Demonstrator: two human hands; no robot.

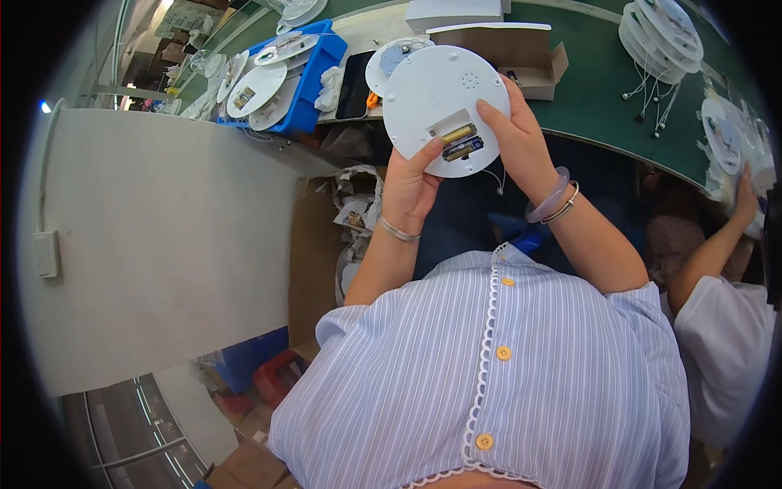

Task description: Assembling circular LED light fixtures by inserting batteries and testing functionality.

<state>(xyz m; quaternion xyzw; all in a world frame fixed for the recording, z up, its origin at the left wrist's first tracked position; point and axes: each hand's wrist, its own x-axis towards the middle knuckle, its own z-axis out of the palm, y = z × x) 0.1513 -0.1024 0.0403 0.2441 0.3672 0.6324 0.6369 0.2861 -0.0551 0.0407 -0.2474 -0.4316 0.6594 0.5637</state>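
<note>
Between my hands I hold a round white plastic disc (423,85), its face with the speaker holes and battery slot turned up. Two batteries (461,142) lie side by side in the slot. My left hand (410,187) grips the lower left rim, the thumb resting at the batteries' left end. My right hand (523,138) is closed on the right rim, its thumb lying on the face above the slot. A thin wire (494,177) hangs below the disc. Behind it, another white disc (380,72) lies partly hidden on the table.
A blue bin (330,50) of similar discs stands at left, beside a black phone (355,85). An opened carton (538,69) with batteries sits behind my right hand. Stacked discs (664,41) with dangling wires stand far right. A co-worker's arm (725,236) reaches in at right.
</note>
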